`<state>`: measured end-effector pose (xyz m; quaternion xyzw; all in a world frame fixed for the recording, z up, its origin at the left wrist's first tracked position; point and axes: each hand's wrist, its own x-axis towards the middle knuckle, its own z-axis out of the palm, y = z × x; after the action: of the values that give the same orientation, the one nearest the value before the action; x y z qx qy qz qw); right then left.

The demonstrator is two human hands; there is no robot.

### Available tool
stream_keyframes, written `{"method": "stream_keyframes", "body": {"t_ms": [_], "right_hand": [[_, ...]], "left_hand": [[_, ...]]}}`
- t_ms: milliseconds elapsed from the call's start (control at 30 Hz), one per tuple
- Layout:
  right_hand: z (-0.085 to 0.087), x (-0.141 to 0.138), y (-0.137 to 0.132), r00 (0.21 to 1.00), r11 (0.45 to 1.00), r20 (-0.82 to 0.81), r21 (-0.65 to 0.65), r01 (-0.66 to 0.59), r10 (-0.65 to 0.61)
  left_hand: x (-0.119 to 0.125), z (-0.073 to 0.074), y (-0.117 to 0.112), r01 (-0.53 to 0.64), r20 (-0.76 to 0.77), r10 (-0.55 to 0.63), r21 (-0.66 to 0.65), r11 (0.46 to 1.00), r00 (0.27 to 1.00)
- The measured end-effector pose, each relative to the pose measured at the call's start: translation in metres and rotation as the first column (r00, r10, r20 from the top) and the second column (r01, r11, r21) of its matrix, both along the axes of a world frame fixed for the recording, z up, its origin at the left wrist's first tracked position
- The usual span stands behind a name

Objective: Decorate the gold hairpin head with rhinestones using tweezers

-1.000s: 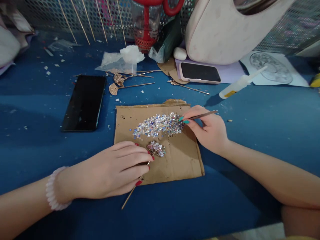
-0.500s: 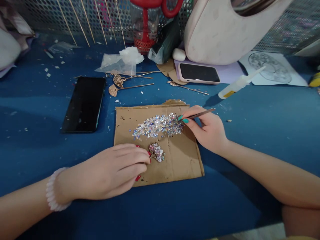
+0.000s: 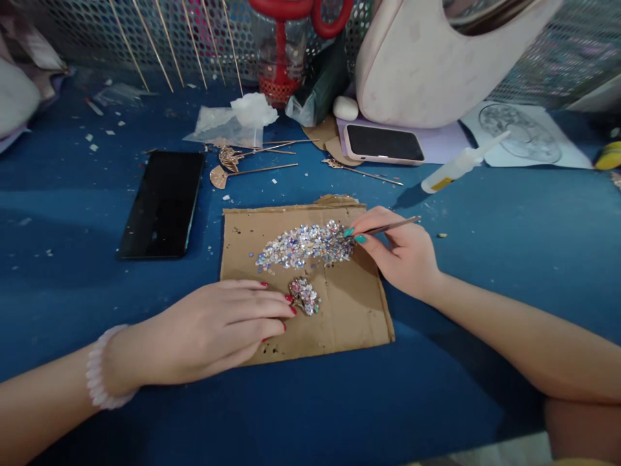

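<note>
A brown cardboard sheet [image 3: 339, 320] lies on the blue table and carries a long heap of shiny sequins [image 3: 305, 244]. Below the heap sits a small ornament covered in sequins [image 3: 305, 296]. My left hand [image 3: 213, 333], red-nailed with a pale bead bracelet, rests on the cardboard's left part, its fingers closed and its fingertips at the ornament, whose stick stays hidden under the hand. My right hand [image 3: 402, 252], teal-nailed, pinches a thin stick tool [image 3: 388, 226] whose tip touches the right end of the sequin heap.
A black phone [image 3: 163, 202] lies left of the cardboard, a pink-cased phone [image 3: 383, 144] behind it. Gold hairpin blanks [image 3: 242, 169] and a crumpled plastic bag [image 3: 237, 120] lie at the back. A glue bottle [image 3: 456, 169], a printed sheet [image 3: 526, 136], a red-lidded bottle [image 3: 284, 48] and a pale bag [image 3: 436, 65] stand behind.
My left hand slid a little left and down, and the stick that stuck out below it is now hidden. The ornament shifted slightly. My right hand stays at the heap.
</note>
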<state>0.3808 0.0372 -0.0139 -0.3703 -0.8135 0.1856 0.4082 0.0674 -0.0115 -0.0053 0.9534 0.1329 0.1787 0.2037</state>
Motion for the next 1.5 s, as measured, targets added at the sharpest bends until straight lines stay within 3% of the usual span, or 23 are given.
{"method": "stream_keyframes", "body": {"t_ms": [333, 800, 1067, 1167, 1500], "right_hand": [[-0.0003, 0.0009, -0.0007, 0.994, 0.995, 0.036, 0.013, -0.102, 0.101], [0.0006, -0.0011, 0.0004, 0.992, 0.992, 0.055, 0.051, -0.113, 0.111], [-0.0039, 0.0025, -0.0011, 0.999, 0.998, -0.020, 0.042, 0.042, -0.041], [-0.0040, 0.0024, -0.0005, 0.998, 0.998, 0.021, 0.040, 0.056, -0.057], [0.0022, -0.0007, -0.0010, 0.991, 0.993, 0.108, 0.084, -0.084, 0.075]], "left_hand": [[-0.0003, 0.0050, 0.0035, 0.041, -0.021, -0.042, -0.019, 0.999, 0.999], [-0.0008, 0.0032, 0.0034, 0.043, -0.021, -0.043, -0.021, 0.999, 0.999], [-0.0011, 0.0020, 0.0030, 0.040, -0.011, -0.041, -0.032, 0.999, 0.999], [-0.0010, 0.0024, 0.0031, 0.044, -0.022, -0.044, -0.021, 0.999, 0.999], [-0.0012, 0.0014, 0.0025, 0.035, -0.012, -0.035, -0.033, 0.999, 0.999]]}}
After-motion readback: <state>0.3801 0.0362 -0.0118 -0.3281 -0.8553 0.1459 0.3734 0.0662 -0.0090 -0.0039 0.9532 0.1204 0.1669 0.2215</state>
